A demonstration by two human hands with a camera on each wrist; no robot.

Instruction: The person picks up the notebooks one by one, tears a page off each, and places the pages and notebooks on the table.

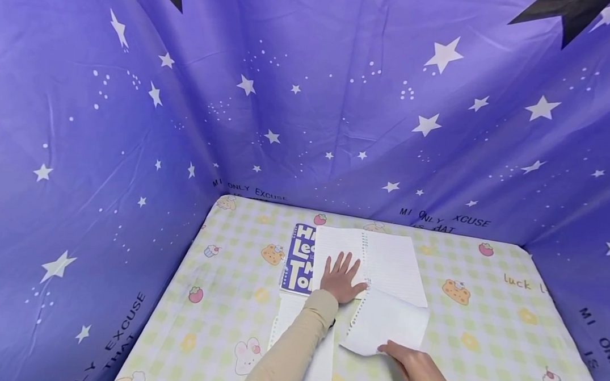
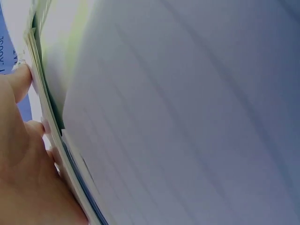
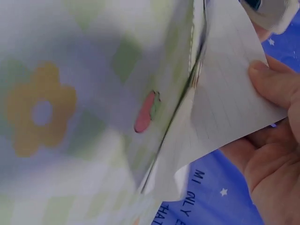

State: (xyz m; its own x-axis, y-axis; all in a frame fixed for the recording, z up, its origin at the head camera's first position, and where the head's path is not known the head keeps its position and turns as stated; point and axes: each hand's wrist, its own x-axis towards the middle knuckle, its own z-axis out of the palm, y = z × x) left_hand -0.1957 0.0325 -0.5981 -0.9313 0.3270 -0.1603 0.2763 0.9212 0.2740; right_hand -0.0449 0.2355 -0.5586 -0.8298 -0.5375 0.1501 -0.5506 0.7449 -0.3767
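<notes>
A spiral notebook [image 1: 391, 259] lies open, its lined left page partly over a blue cover [image 1: 297, 270] with large white letters. Across that left page my left hand [image 1: 341, 280] rests with fingers spread, thumb beside the row of binding holes; it also shows at the edge of the left wrist view [image 2: 28, 150]. My right hand [image 1: 415, 363] pinches the lower edge of a lined sheet [image 1: 391, 325], which has a ragged holed left edge and overlaps the lower right page. In the right wrist view, the thumb lies on the sheet [image 3: 229, 93], fingers [image 3: 239, 152] underneath.
Below the cover, another white sheet with a holed edge [image 1: 285, 313] lies on the table, partly hidden by my left sleeve [image 1: 293, 349]. A checkered cloth [image 1: 230, 267] with cartoon prints covers the table. Purple star-patterned curtains [image 1: 308, 117] stand behind and at both sides.
</notes>
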